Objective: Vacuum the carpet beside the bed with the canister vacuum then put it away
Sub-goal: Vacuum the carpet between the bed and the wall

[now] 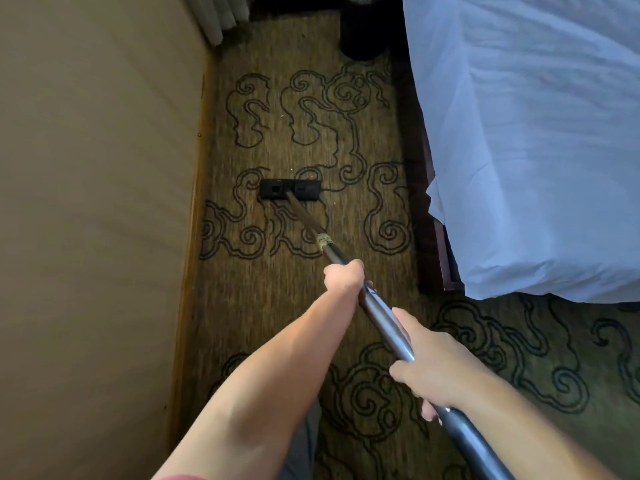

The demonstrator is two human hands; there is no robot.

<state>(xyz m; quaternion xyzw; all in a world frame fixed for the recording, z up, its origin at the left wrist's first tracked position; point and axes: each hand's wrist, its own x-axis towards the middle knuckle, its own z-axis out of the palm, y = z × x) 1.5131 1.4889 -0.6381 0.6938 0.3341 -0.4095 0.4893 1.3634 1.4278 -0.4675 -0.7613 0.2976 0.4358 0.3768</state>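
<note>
You held the wand (384,313) with both hands: the left hand (343,276) gripped it further down, fingers curled fully round the tube, and the right hand (420,358) gripped the upper end the same way. The floor head (290,189) lay flat on the carpet (311,133), between the wall (97,202) and the bed (536,133). Risk: a stroke carried too far forward would likely have struck the dark bin (362,32); drifting right could have snagged the hanging sheet (450,202). The canister was out of view.
</note>
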